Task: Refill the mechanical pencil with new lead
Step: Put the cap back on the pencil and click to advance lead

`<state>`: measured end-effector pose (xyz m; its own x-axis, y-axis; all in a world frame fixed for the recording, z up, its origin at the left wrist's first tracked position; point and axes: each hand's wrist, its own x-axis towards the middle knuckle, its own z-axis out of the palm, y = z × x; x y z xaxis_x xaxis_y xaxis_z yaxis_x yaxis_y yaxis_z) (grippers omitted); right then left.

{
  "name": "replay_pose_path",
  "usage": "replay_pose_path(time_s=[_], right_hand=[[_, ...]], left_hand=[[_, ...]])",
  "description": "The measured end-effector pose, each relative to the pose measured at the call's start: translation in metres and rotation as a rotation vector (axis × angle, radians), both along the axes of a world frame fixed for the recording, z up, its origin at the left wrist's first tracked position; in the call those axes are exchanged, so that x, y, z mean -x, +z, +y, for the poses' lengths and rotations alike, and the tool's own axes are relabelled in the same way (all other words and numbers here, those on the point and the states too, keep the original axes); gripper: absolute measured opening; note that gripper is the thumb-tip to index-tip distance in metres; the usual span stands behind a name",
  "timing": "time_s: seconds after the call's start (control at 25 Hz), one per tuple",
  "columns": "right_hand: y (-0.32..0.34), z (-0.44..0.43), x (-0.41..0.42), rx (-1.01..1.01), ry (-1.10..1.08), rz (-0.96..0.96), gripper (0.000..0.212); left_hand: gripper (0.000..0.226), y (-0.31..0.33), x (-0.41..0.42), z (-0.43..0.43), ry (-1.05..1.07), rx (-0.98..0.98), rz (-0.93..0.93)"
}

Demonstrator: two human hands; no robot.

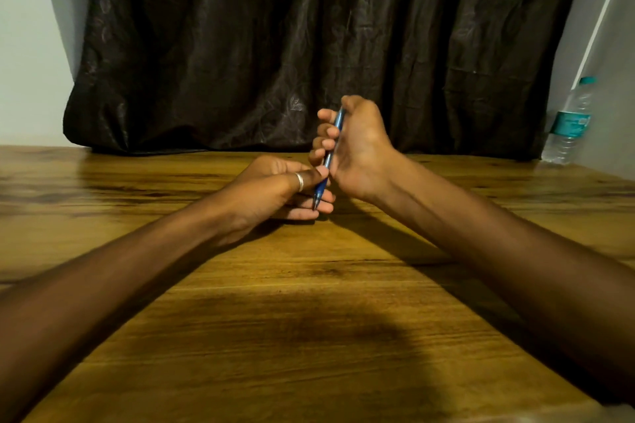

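Note:
A blue mechanical pencil [338, 122] stands almost upright above the wooden table [309, 285], tip pointing down. My right hand [357, 151] wraps around its upper barrel, thumb at the top end. My left hand [275, 189], with a silver ring on one finger, pinches the lower grip section close to the tip. The middle of the barrel is hidden by my fingers. No loose lead or lead case is visible.
A dark wrinkled curtain [309, 45] hangs behind the table's far edge. A clear water bottle [570, 124] with a teal label and cap stands at the far right by the wall. Both forearms stretch across the tabletop.

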<state>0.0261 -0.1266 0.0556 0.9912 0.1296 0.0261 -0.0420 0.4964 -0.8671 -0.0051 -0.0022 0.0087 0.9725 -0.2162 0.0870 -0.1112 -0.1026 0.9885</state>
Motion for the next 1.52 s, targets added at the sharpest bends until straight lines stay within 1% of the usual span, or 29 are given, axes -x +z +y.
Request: replay_pose_path(time_s=[0.16,0.24,0.32,0.92,1.32,1.52], right_hand=[[0.007,0.004,-0.006,-0.065,-0.016,-0.009,0.043],[0.001,0.003,-0.009,-0.084,-0.003,-0.017,0.041],[-0.007,0.001,-0.011,-0.098,0.003,-0.023,0.040],[-0.014,-0.006,-0.008,-0.125,-0.019,-0.067,0.037],[-0.012,-0.008,-0.007,-0.057,-0.018,-0.110,0.030],[-0.012,-0.009,-0.007,-0.046,-0.024,-0.109,0.035]], left_hand=[[0.086,0.000,-0.001,0.003,-0.101,0.148,0.141],[0.100,-0.003,0.000,0.002,-0.125,0.180,0.171],[0.106,-0.005,0.001,0.001,-0.139,0.174,0.178],[0.111,-0.005,0.003,0.000,-0.224,0.165,0.223],[0.110,-0.004,0.003,-0.001,-0.259,0.105,0.234],[0.108,-0.004,0.003,-0.001,-0.254,0.103,0.227]])
